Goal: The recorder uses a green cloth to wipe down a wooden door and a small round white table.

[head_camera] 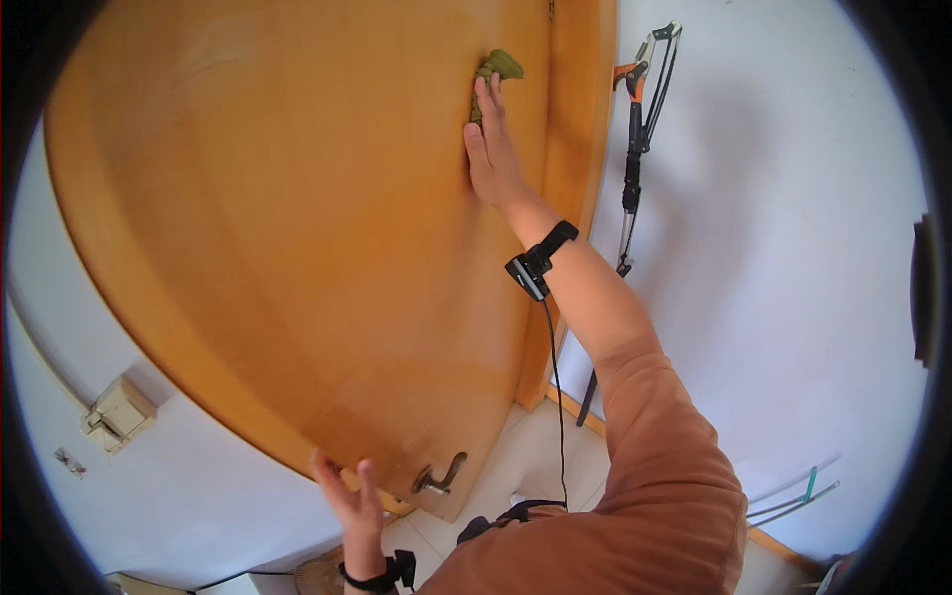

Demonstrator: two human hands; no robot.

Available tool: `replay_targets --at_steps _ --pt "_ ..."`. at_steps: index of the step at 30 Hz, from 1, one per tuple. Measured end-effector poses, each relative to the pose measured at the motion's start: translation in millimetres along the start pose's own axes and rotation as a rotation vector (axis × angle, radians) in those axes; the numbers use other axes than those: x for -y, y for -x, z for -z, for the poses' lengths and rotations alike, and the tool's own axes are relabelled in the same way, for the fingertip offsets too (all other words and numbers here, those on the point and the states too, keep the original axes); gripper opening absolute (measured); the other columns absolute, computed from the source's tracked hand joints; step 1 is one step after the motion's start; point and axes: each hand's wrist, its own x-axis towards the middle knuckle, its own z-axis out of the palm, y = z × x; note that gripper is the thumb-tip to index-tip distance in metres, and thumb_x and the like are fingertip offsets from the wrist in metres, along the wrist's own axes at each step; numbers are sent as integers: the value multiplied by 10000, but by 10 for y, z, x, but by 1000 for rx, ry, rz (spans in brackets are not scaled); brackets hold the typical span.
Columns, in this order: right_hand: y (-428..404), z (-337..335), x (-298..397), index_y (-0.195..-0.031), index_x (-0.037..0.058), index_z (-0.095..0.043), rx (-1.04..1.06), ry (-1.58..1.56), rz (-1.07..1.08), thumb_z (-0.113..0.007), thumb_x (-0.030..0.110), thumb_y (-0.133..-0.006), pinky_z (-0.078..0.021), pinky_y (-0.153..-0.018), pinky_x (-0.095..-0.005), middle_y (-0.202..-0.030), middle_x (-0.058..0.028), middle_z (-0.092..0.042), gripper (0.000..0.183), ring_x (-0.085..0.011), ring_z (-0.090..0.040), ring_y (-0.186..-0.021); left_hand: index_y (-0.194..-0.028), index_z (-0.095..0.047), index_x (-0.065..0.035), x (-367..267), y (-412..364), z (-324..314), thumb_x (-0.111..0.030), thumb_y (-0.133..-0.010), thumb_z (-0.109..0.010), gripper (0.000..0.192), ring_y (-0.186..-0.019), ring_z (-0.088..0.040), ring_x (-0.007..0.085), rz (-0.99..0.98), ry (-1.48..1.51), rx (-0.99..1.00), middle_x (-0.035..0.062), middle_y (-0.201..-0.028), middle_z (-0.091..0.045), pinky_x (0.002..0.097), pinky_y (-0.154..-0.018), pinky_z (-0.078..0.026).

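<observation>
My right hand (492, 149) is raised against the upper part of an orange-brown wooden door (312, 208), fingers extended. Under its fingers a crumpled olive-green cloth (503, 65) is pressed to the door's surface, near the hinged edge. Low in the view, my left hand (351, 494) is lifted beside the door's outer edge with its fingers apart and nothing in it. A metal lever handle (439, 476) sits on the door to the right of this hand. Each wrist wears a black strap with a device; a thin cable hangs from the right one.
A long-handled pole pruner (632, 141) leans on the white wall right of the door frame (580, 126). A beige electrical box (119, 416) is mounted on the left wall. Thin rods with a green piece (809, 485) stand at lower right, above pale floor tiles (513, 454).
</observation>
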Motion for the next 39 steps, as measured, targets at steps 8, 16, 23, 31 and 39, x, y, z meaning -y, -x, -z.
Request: replay_targets --at_steps 8,16,23,31,39 --pt "-84 125 -1196 -1541 75 -173 21 -31 24 -332 386 -1044 -129 -1190 -465 -1616 -191 -24 608 -386 -56 -1485 -1483 -246 -12 -267 -323 -407 -203 -1014 -493 563 -1264 -419 249 -138 -128 -420 153 -1434 -393 379 -1050 -345" --pt "-352 317 -2325 -1534 76 -203 -64 30 46 -339 356 -1048 -157 -1188 -459 -1611 -195 -64 577 -373 -89 -1483 -1486 -280 -36 16 -475 -556 -124 -1008 -460 519 -1281 -425 251 -2 -390 -634 141 -1455 -384 382 -1058 -364" --pt "-427 434 -2720 -1544 94 -161 -21 168 -194 -280 402 -1040 -186 -1190 -433 -1620 -155 -56 602 -352 -108 -1482 -1474 -320 -46 121 -684 -569 -90 -979 -524 537 -1162 -522 287 22 -761 -715 181 -1370 -413 389 -936 -479" --pt "-480 305 -2668 -1553 83 -67 -113 48 -506 -278 390 -1040 -120 -1200 -462 -1613 -182 73 634 -382 8 -1485 -1453 -343 -52 340 -707 -421 -159 -978 -570 538 -924 -539 213 -178 -683 -670 175 -1254 -394 339 -786 -474" --pt "-352 -365 -994 -1534 5 -65 -128 59 -211 -305 395 -1034 -88 -1188 -513 -1593 -247 88 679 -434 52 -1471 -1443 -327 -38 246 -683 -238 -171 -955 -616 582 -1076 -528 258 -105 -450 -469 165 -1364 -459 366 -917 -437"
